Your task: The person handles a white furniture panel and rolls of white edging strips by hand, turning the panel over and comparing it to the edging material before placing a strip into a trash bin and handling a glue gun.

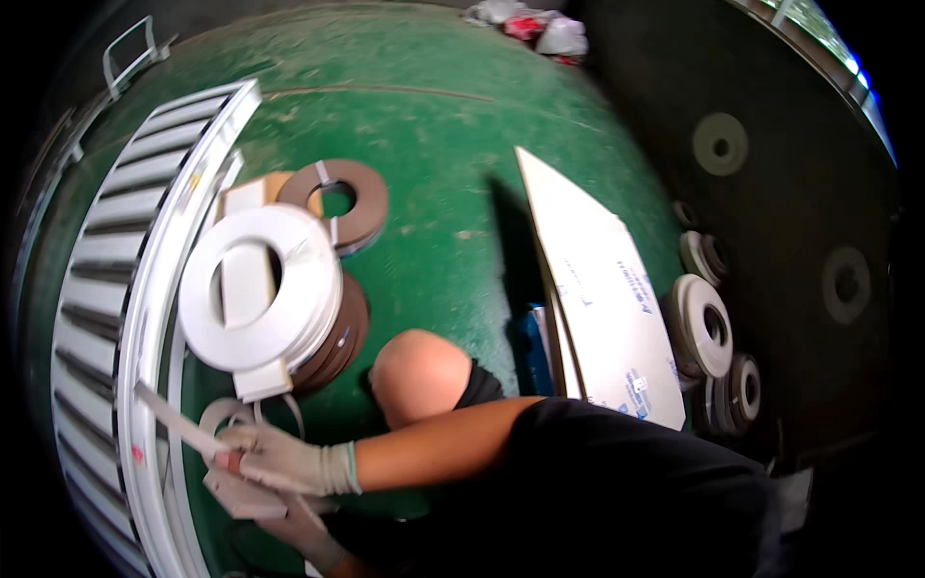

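My right hand point(289, 466), in a pale glove with bare fingertips, is closed on the end of a thin, light flat strip point(180, 421). The strip slants up and left over the edge of the roller conveyor. Just below the hand is a pale angular block or small box point(243, 495). My left hand point(303, 535), also gloved, is lower and close behind that block; its fingers are hidden and blurred, so its grip does not show. Loose loops of pale strip point(227, 412) lie just beyond my right hand.
White banding rolls point(207, 328) and brown rolls point(361, 207) are stacked ahead, beside the white roller conveyor point(159, 279). White printed boards point(607, 289) stand tilted at right. More rolls point(696, 332) lean along the dark wall. My bent knee point(420, 376) is between them. Bags point(559, 37) lie far off.
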`<act>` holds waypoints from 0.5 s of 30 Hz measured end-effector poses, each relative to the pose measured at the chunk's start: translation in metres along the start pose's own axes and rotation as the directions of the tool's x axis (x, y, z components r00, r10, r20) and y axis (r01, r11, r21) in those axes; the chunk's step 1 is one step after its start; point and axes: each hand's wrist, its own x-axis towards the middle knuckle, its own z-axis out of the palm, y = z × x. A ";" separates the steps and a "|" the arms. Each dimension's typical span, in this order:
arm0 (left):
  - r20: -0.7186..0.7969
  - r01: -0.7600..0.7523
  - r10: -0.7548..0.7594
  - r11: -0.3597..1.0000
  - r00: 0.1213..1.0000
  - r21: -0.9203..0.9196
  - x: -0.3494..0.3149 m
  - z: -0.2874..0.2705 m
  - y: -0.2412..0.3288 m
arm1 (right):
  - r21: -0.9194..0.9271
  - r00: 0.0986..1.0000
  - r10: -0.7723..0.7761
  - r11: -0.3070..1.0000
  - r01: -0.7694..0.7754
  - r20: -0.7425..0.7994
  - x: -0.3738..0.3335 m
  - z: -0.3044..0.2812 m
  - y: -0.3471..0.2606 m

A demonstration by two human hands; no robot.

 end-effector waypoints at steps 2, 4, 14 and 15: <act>-0.020 -0.083 0.082 0.996 0.996 -0.031 0.000 0.028 0.029 | -0.143 0.999 0.020 0.989 -0.024 -0.034 -0.004 -0.013 -0.005; -0.061 -0.103 0.106 0.993 0.992 0.050 0.011 0.021 0.035 | -0.245 0.998 0.067 0.968 -0.062 0.011 0.000 -0.005 -0.023; -0.104 -0.113 0.123 0.988 0.987 0.104 0.027 0.023 0.022 | -0.017 0.993 0.107 0.994 -0.108 -0.053 0.015 0.008 -0.007; -0.113 -0.115 0.127 0.987 0.985 0.108 0.026 0.019 0.023 | 0.018 0.991 0.114 0.993 -0.114 -0.069 0.018 0.010 -0.010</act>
